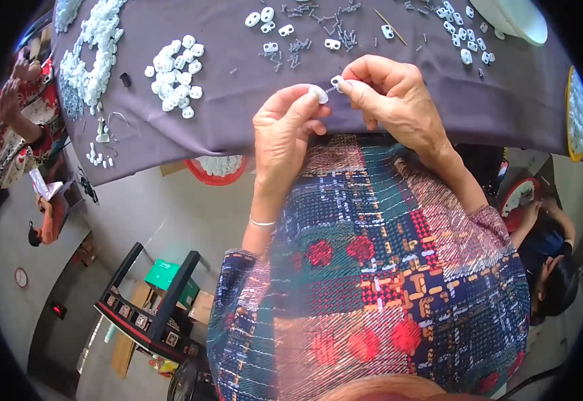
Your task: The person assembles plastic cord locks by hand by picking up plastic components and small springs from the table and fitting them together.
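My left hand (279, 134) pinches a rounded white plastic cord-lock cap (320, 95) between thumb and fingertips. Close beside it, my right hand (401, 100) grips a small white cord-lock piece with a hole (336, 81). A thin metal spring (330, 89) spans the short gap between the two parts. Both hands are just above the near edge of the grey-purple tablecloth (228, 117). Beyond them lie loose springs (347, 39) and several white two-holed pieces (332, 44). To the left is a heap of white cord-lock pieces (174, 72).
A larger mass of white parts (91, 77) covers the far left. A thin wooden stick (390, 27) lies at the back. On the right are a white bowl (522, 23) and a yellow-rimmed tray (568, 117). A red basin (216, 181) sits below the table edge. Other people sit at both sides.
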The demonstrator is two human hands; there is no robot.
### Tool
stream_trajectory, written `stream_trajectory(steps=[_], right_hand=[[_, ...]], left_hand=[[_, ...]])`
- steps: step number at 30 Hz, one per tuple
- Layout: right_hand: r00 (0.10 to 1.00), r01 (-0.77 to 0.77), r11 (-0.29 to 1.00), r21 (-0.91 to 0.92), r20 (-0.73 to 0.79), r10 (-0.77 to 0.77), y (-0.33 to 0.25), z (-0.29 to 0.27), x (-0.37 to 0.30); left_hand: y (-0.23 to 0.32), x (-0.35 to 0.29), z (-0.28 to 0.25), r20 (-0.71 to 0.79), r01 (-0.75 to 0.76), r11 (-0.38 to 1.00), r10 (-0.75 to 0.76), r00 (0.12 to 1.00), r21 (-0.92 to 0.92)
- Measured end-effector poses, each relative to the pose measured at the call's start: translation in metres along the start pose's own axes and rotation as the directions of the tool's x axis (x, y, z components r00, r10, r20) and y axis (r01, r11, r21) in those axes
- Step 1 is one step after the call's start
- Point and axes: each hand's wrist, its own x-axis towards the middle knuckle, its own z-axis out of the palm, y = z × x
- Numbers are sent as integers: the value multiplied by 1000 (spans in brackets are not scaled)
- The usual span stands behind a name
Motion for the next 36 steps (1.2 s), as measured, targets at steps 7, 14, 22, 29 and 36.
stream_trajectory(steps=[7,14,22,29,36], right_hand=[[1000,-15,1000,-16,22,16,3,0,1],[999,12,999,-34,32,-11,6,-1,1],[998,35,998,-56,47,-32,8,-2,2],[998,34,997,-71,56,-30,8,-1,2],[994,-32,999,-31,102,35,8,-2,3]], left_hand=[[-2,-1,1,-1,-18,999,18,1000,45],[-2,-1,-1,13,2,1000,-3,1000,6],[-4,-2,1,-26,-30,998,32,999,58],[-7,-3,1,-43,-37,996,41,998,83],[-7,-4,2,-57,-55,993,61,996,105]])
